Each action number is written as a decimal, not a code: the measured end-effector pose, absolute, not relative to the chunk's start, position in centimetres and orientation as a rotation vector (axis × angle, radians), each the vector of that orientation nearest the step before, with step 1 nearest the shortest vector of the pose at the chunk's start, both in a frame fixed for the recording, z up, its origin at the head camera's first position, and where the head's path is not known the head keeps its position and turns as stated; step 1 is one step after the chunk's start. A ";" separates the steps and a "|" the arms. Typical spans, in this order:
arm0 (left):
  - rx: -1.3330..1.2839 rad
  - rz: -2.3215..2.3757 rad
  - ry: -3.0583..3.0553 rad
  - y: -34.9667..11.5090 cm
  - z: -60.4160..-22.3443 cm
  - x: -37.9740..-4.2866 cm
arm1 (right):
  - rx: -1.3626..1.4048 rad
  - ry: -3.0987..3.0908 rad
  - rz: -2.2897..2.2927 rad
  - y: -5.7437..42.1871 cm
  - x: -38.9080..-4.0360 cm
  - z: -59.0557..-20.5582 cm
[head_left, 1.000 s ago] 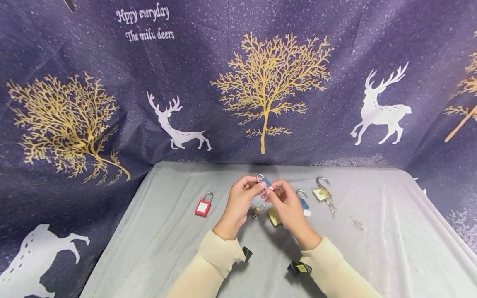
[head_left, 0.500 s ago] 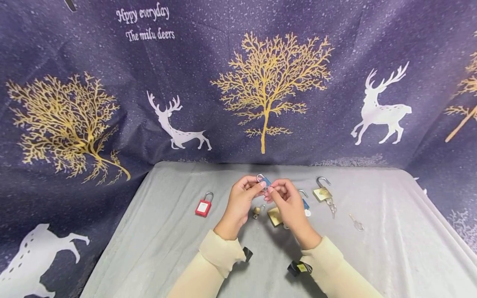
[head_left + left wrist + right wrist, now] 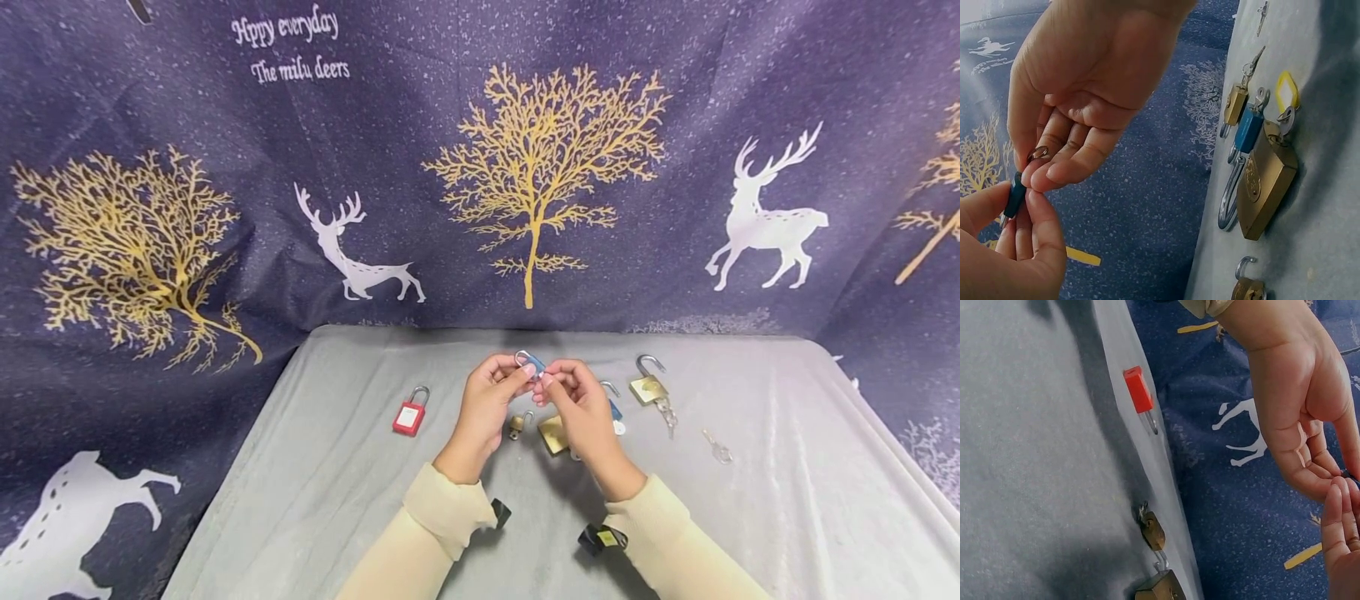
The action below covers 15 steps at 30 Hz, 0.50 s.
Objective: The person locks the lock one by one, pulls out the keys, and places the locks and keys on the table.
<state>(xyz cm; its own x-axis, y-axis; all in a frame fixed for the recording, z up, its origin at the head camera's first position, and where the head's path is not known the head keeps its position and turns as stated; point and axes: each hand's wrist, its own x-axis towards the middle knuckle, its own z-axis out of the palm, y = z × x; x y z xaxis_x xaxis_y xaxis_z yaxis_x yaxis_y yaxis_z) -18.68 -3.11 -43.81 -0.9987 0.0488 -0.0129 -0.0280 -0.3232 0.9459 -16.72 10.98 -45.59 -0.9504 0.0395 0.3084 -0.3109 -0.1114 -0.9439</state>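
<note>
Near the back of the table, my left hand (image 3: 480,417) pinches a small blue padlock (image 3: 537,367) between thumb and fingers, its metal shackle pointing up and left. My right hand (image 3: 588,412) works at the padlock's lower end. In the left wrist view, a small key ring (image 3: 1038,152) shows at the right fingers, right by the blue padlock body (image 3: 1016,195); whatever hangs from it is hidden by the fingertips. Under the hands lie a small brass padlock (image 3: 517,427) and a large brass padlock (image 3: 552,436), partly covered by the right hand.
A second blue padlock (image 3: 616,411) lies open beside the right hand. Farther right are an open brass padlock (image 3: 648,390) with keys (image 3: 666,412) and a loose key (image 3: 722,452). At left lies a red padlock (image 3: 408,418). A yellow-rimmed tag (image 3: 1296,100) shows in the left wrist view.
My right hand has shifted slightly at the blue padlock's lower end, covering more of the second blue padlock. The left hand and its padlock have stayed almost in place.
</note>
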 end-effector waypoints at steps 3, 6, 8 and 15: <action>0.017 2.528 1.793 -3.0 -43.9 -18.7 | 0.294 -1.926 2.154 11.0 -16.7 -45.6; 0.009 2.547 1.794 -3.1 -43.9 -18.8 | 0.309 -1.953 2.129 11.0 -16.7 -45.6; 0.008 2.558 1.800 -3.2 -43.8 -18.9 | 0.327 -1.974 2.108 11.0 -16.7 -45.7; 0.018 2.579 1.785 -3.5 -43.6 -18.9 | 0.349 -2.037 2.046 11.1 -16.8 -45.7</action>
